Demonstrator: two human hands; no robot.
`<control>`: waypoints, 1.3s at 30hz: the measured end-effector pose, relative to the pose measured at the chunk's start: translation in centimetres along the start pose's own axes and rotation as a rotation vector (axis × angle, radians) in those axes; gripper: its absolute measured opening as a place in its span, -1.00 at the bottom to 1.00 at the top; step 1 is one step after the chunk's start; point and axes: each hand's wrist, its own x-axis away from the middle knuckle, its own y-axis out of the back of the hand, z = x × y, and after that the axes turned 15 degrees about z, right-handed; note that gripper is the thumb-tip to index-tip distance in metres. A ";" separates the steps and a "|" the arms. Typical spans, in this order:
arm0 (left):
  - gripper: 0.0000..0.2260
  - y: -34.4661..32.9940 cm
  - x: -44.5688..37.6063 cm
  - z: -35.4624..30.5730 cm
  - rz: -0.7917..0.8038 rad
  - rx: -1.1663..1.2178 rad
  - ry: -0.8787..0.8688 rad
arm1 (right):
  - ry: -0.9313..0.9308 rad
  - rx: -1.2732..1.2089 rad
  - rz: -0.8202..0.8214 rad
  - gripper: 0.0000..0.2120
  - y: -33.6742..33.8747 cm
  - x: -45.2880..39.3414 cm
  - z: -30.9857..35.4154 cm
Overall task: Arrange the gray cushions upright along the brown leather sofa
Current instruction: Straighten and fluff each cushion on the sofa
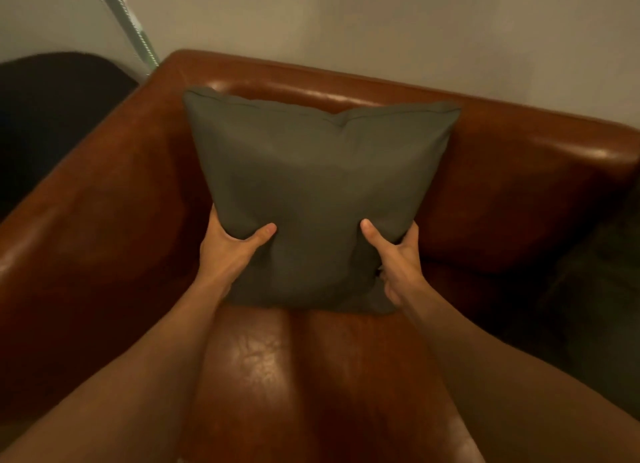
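Your left hand (230, 246) and right hand (398, 255) grip the cushion's (318, 192) lower corners, thumbs in front; it stands upright on the sofa (519, 192) seat, against the backrest near the left corner.

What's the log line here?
left hand, right hand: gripping gray square fabric cushion | upright | against brown leather sofa backrest
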 end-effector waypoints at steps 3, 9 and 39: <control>0.03 3.3 -0.9 0.8 -0.055 0.012 0.028 | -0.012 0.047 0.051 -0.07 -3.5 -1.6 -0.4; 0.06 4.6 -2.2 0.5 -0.109 0.008 0.081 | -0.023 0.152 0.021 0.19 -6.2 -3.8 0.6; 0.04 0.8 -2.0 -0.8 -0.187 -0.004 0.376 | -0.348 0.273 -0.057 0.33 -5.8 -4.4 2.4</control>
